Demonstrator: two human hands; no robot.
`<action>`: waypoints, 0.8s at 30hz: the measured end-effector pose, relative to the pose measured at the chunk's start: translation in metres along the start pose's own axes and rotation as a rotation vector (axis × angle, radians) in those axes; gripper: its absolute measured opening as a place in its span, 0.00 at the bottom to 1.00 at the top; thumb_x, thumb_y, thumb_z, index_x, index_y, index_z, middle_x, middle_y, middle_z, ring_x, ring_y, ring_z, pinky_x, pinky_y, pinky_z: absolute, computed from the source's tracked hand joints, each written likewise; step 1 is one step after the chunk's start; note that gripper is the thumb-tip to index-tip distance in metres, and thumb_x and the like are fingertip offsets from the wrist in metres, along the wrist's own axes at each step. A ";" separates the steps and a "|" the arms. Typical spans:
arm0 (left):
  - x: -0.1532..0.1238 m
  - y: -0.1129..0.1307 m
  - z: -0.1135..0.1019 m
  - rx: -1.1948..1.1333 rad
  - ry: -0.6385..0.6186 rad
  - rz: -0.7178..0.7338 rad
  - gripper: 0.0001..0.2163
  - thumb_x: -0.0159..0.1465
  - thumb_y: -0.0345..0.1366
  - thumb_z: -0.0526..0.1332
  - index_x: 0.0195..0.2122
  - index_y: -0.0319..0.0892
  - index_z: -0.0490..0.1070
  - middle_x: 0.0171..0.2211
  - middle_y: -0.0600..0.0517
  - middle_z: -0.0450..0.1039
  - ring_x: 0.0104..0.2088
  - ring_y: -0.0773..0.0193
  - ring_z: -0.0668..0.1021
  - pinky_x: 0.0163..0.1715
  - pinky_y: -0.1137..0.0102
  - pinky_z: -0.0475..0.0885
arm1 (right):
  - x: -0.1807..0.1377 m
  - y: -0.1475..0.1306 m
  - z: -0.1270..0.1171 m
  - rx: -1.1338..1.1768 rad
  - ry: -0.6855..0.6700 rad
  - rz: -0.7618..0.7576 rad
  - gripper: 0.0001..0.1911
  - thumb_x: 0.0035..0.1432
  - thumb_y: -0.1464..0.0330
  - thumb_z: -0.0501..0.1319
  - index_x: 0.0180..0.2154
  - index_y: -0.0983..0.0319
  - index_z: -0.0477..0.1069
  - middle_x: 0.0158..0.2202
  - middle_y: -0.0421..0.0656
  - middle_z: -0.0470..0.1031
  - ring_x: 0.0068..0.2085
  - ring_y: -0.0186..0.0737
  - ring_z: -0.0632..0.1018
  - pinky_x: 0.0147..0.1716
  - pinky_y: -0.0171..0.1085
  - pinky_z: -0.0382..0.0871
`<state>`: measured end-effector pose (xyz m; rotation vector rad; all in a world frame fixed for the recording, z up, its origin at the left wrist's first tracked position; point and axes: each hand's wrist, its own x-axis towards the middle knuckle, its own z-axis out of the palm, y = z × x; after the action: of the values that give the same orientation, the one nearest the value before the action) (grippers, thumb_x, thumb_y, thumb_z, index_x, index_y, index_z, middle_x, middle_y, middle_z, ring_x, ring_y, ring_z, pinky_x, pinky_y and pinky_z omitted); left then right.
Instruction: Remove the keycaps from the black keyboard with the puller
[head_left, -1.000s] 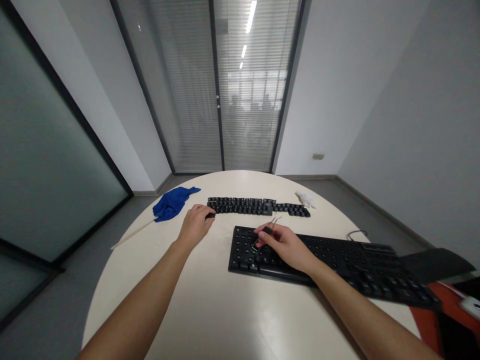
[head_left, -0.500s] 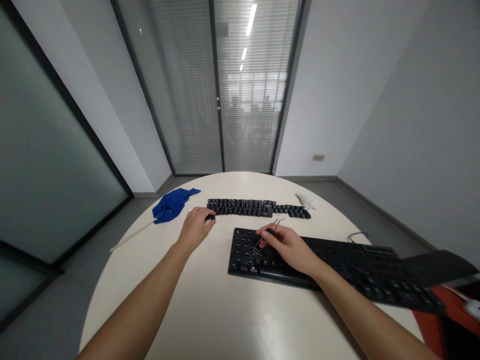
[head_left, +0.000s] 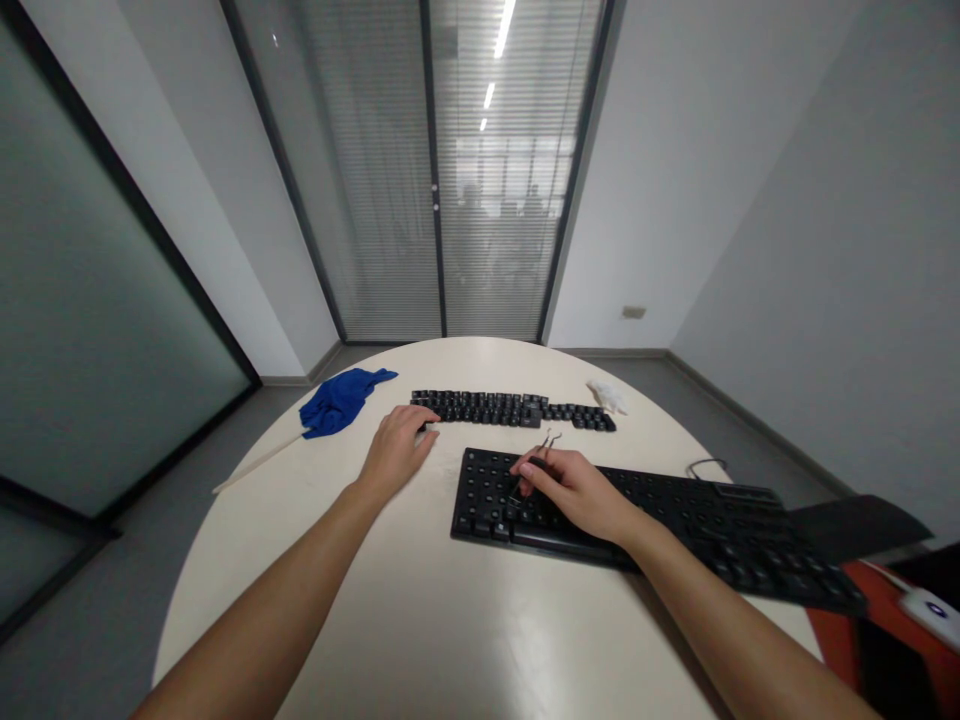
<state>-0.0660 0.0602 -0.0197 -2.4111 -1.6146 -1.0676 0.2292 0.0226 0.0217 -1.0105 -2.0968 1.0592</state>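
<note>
Right hand (head_left: 570, 487) pinching small black wire-handled clip (head_left: 537, 462), tilting it down over left end of black plastic keyboard (head_left: 675, 520) so tip is reaching key sockets. Left hand (head_left: 396, 450) lying curled, fingertips touching left end of loose black keycap row (head_left: 510, 409) lying behind keyboard; cannot tell whether it is grasping.

Round, cream tabletop (head_left: 420, 620). Far left: crumpled blue cloth (head_left: 341, 398), with a thin pale stick (head_left: 255, 463) slanting from its near corner toward the left rim. Along the far side: loose black keycaps (head_left: 510, 409) in tidy rows, with a white tissue (head_left: 606, 396) just to their right. Nearer: 1 black keyboard (head_left: 675, 520), set at an angle. Right rim: red mat (head_left: 840, 640).
</note>
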 end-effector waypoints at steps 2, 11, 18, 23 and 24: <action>-0.001 0.016 -0.001 -0.082 -0.002 0.069 0.08 0.65 0.35 0.60 0.45 0.43 0.72 0.45 0.47 0.75 0.49 0.54 0.73 0.52 0.56 0.68 | -0.001 -0.001 0.001 -0.007 -0.009 -0.012 0.19 0.67 0.54 0.53 0.39 0.61 0.74 0.32 0.43 0.79 0.35 0.42 0.79 0.38 0.39 0.70; -0.017 0.074 -0.002 -0.367 -0.401 0.369 0.34 0.60 0.46 0.67 0.64 0.43 0.56 0.62 0.40 0.64 0.63 0.49 0.65 0.63 0.50 0.61 | -0.003 -0.003 0.004 -0.095 -0.055 -0.080 0.18 0.68 0.56 0.53 0.36 0.61 0.74 0.31 0.42 0.78 0.33 0.40 0.77 0.36 0.37 0.70; -0.019 0.072 0.003 -0.368 -0.397 0.379 0.33 0.60 0.47 0.66 0.63 0.42 0.58 0.61 0.38 0.65 0.63 0.47 0.66 0.64 0.48 0.59 | -0.004 -0.017 0.004 -0.228 -0.116 -0.176 0.16 0.68 0.58 0.54 0.38 0.60 0.75 0.35 0.45 0.79 0.36 0.41 0.78 0.40 0.38 0.70; -0.020 0.072 0.004 -0.369 -0.418 0.371 0.33 0.60 0.47 0.66 0.63 0.43 0.58 0.62 0.39 0.64 0.63 0.47 0.65 0.64 0.48 0.57 | -0.004 -0.019 0.007 -0.307 -0.132 -0.205 0.15 0.68 0.60 0.54 0.38 0.61 0.75 0.36 0.45 0.80 0.37 0.41 0.78 0.39 0.37 0.69; -0.019 0.072 0.003 -0.368 -0.425 0.370 0.33 0.60 0.47 0.66 0.63 0.42 0.57 0.62 0.39 0.63 0.63 0.47 0.65 0.64 0.48 0.57 | -0.004 -0.019 0.007 -0.313 -0.117 -0.193 0.15 0.68 0.60 0.54 0.38 0.61 0.75 0.36 0.45 0.80 0.36 0.41 0.78 0.38 0.36 0.68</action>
<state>-0.0087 0.0136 -0.0101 -3.1904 -1.0339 -0.8896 0.2189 0.0090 0.0332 -0.8812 -2.4538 0.7252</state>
